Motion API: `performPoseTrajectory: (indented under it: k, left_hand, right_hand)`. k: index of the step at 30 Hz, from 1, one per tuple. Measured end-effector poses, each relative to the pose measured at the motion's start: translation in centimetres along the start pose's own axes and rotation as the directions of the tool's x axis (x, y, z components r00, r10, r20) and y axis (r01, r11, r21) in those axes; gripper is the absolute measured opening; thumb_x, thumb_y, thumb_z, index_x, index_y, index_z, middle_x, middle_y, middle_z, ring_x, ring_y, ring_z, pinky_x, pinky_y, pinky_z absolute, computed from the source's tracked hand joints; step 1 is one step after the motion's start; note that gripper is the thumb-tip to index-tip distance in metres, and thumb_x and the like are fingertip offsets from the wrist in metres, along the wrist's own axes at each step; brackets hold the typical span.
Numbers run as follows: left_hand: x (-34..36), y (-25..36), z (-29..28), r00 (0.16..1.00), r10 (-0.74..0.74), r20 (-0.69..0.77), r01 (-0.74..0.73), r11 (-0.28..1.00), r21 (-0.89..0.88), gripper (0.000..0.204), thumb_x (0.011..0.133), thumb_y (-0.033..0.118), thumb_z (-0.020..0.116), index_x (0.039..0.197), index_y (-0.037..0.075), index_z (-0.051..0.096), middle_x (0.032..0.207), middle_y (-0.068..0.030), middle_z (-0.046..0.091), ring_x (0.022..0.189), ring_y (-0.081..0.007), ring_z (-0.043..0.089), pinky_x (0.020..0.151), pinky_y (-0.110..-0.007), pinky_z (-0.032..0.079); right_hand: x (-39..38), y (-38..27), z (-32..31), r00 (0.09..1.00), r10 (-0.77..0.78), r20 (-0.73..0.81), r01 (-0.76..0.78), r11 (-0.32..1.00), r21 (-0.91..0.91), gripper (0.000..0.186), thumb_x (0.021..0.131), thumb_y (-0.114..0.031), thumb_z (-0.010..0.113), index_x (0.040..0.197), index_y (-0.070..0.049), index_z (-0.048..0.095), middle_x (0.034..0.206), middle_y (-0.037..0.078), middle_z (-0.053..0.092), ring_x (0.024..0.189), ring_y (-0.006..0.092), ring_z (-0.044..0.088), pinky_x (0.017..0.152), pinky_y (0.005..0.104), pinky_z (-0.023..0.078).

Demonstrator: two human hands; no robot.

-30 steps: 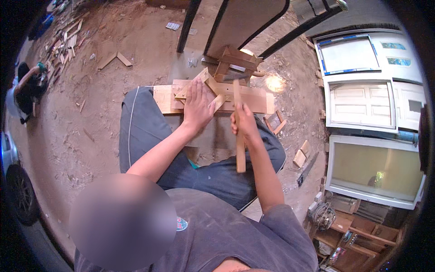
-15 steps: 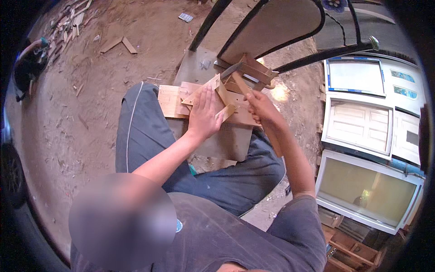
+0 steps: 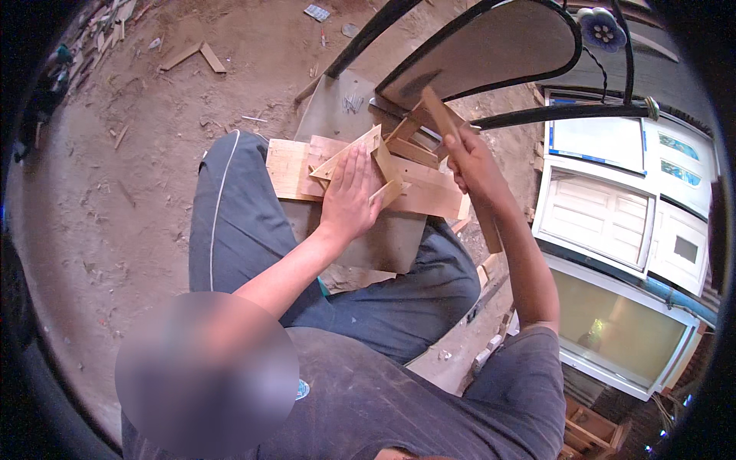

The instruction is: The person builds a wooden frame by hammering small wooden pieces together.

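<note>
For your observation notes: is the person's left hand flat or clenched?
Flat: the left hand lies palm down, fingers spread, on the pale wooden slat frame.

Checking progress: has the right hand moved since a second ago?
Yes. The right hand rose from the near edge of the boards to their far side.

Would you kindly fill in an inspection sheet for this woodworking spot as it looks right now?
Surface: a flat wooden board lies across a grey slab in front of the seated person's knees.
Job's things: a small frame of wooden strips rests on the board; a long wooden stick is raised over it.
Clutter: offcuts and chips on the dirt floor; a few nails on the slab.
Grippers: left hand lies flat on the frame, fingers spread; right hand is closed round the stick.
Cables: nothing seen.
Surroundings: a dark metal chair frame ahead; white panelled doors lie to the right.
</note>
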State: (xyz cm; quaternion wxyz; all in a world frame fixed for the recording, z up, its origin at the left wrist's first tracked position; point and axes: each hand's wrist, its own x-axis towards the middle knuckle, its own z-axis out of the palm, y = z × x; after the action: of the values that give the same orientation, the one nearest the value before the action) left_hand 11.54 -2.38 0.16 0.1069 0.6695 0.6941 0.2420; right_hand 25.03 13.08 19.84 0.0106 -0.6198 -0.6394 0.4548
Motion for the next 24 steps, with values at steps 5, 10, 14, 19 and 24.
performPoseTrajectory:
  k: [5, 10, 14, 19, 24]
  left_hand:
    - [0.0, 0.0, 0.1, 1.0, -0.013, -0.019, 0.012, 0.998, -0.056, 0.082, 0.098, 0.047, 0.055, 0.155, -0.01, 0.039, 0.168, -0.023, 0.03, 0.159, -0.033, 0.021, 0.131, -0.047, 0.01]
    - [0.0, -0.1, -0.5, 1.0, -0.004, -0.004, 0.004, 1.0, 0.007, 0.085, 0.097, 0.048, 0.056, 0.155, -0.011, 0.038, 0.168, -0.0219, 0.031, 0.16, -0.0311, 0.02, 0.132, -0.045, 0.01]
    - [0.1, -0.1, -0.5, 1.0, -0.015, -0.005, 0.015, 1.0, -0.017, 0.087, 0.096, 0.049, 0.057, 0.156, -0.011, 0.036, 0.168, -0.0217, 0.031, 0.16, -0.031, 0.02, 0.132, -0.044, 0.01]
    - [-0.2, -0.2, 0.2, 1.0, 0.003, -0.01, -0.003, 0.998, -0.061, 0.087, 0.096, 0.05, 0.057, 0.156, -0.011, 0.036, 0.168, -0.0214, 0.03, 0.16, -0.0313, 0.019, 0.132, -0.043, 0.009]
    - [-0.1, -0.2, -0.4, 1.0, 0.004, 0.001, -0.004, 1.0, -0.006, 0.086, 0.096, 0.05, 0.057, 0.154, -0.011, 0.039, 0.167, -0.0228, 0.031, 0.159, -0.033, 0.02, 0.132, -0.044, 0.009]
  right_hand:
    - [0.6, 3.5, 1.2, 0.997, -0.067, -0.032, 0.053, 0.941, -0.334, 0.042, 0.107, -0.037, 0.057, 0.129, -0.001, 0.058, 0.088, 0.014, 0.065, 0.079, 0.0254, 0.063, 0.074, 0.0425, 0.053]
    - [0.0, 2.6, 1.0, 0.997, -0.001, -0.072, -0.014, 0.976, -0.217, 0.036, 0.107, -0.037, 0.058, 0.123, -0.004, 0.062, 0.078, 0.007, 0.06, 0.066, 0.019, 0.059, 0.059, 0.0369, 0.05]
    - [-0.5, 0.8, 2.5, 0.991, -0.036, -0.13, 0.03, 0.998, -0.05, 0.028, 0.109, -0.034, 0.056, 0.111, -0.006, 0.059, 0.068, -0.005, 0.048, 0.055, 0.0046, 0.045, 0.048, 0.0226, 0.035]
    - [1.1, 3.3, 0.3, 1.0, -0.025, -0.005, 0.019, 0.868, -0.496, 0.041, 0.106, -0.041, 0.057, 0.109, -0.001, 0.063, 0.097, 0.026, 0.068, 0.093, 0.0398, 0.066, 0.087, 0.0489, 0.052]
    - [0.2, -0.1, 1.2, 0.981, -0.044, -0.19, 0.045, 0.999, 0.003, 0.033, 0.107, -0.035, 0.059, 0.11, -0.002, 0.063, 0.072, -0.001, 0.055, 0.064, 0.0115, 0.054, 0.058, 0.0311, 0.044]
